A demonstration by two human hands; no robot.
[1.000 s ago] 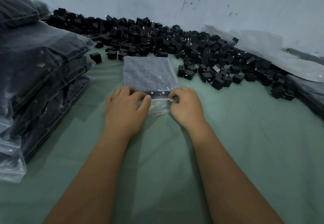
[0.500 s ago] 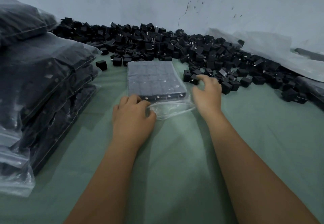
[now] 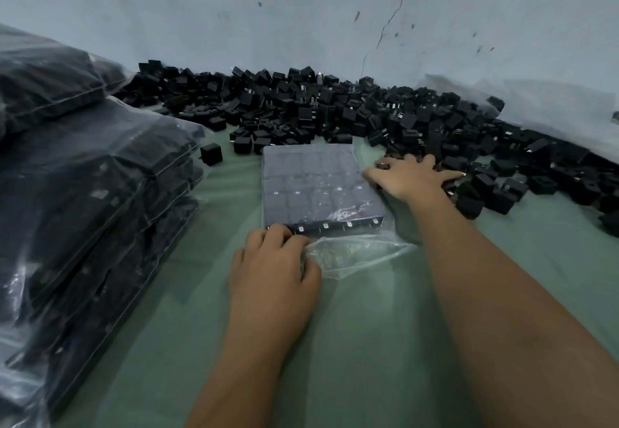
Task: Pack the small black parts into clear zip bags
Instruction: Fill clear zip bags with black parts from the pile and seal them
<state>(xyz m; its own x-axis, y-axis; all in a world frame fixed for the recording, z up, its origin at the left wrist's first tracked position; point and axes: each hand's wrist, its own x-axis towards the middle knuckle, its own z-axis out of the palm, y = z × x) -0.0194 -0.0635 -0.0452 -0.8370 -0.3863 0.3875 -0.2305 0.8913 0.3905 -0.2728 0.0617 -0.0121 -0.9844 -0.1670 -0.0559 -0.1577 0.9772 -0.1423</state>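
**Black parts bagged, both hands on the bag**

Small black cube-shaped parts (image 3: 385,119) lie heaped along the green desk (image 3: 368,344). Left hand (image 3: 273,260), fingers curled, grips the clear plastic zip bag (image 3: 315,186) at its open mouth. Right hand (image 3: 407,176), fingers spread, lies flat beside the bag, on loose parts.

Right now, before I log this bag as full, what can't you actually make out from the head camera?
- Right hand: fingertips sink among the loose black parts; a grasp cannot be told.
- Zip bag: the left hand covers the left end of its mouth; sealed or not is unclear.
- Part count: glare on the film blurs the rows.
- Stacked filled bags: cut off by the left edge.
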